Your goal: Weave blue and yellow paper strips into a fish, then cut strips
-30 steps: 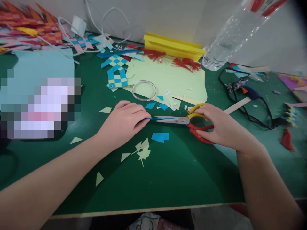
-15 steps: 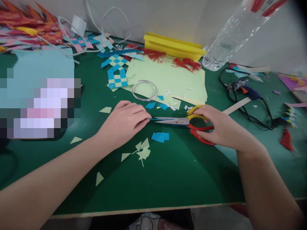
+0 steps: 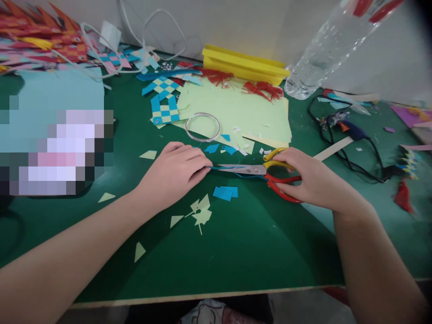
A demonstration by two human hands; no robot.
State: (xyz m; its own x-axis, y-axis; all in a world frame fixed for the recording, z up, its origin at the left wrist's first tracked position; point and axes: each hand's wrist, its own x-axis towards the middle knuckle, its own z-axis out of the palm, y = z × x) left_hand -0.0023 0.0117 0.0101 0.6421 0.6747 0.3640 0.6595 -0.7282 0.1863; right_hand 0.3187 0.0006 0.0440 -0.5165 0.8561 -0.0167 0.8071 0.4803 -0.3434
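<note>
Between the closed fingertips of my left hand (image 3: pixel 178 173) is a thin blue paper strip (image 3: pixel 221 168), seen nearly edge-on. My right hand (image 3: pixel 308 180) is wrapped round the handles of scissors (image 3: pixel 254 169), one yellow and one red. Their metal blades point left along the strip, tips close to my left fingers. Just below the blades lie small blue paper pieces (image 3: pixel 226 193). Pale green offcuts (image 3: pixel 202 210) are scattered in front of my left hand. Above the blades, a ring-shaped roll (image 3: pixel 203 127) rests on pale green paper sheets (image 3: pixel 236 105).
Woven blue-and-green paper fish (image 3: pixel 165 110) lie left of the sheets. Behind are a folded yellow piece (image 3: pixel 245 65), red tassels (image 3: pixel 263 91) and a leaning plastic bottle (image 3: pixel 327 54). A glue gun (image 3: pixel 353 130) with black cord is at right. White cables (image 3: pixel 145 31) loop at back left.
The scissor blades have come closer together along the blue strip, and the red handle has risen slightly. My left hand stays in the same place.
</note>
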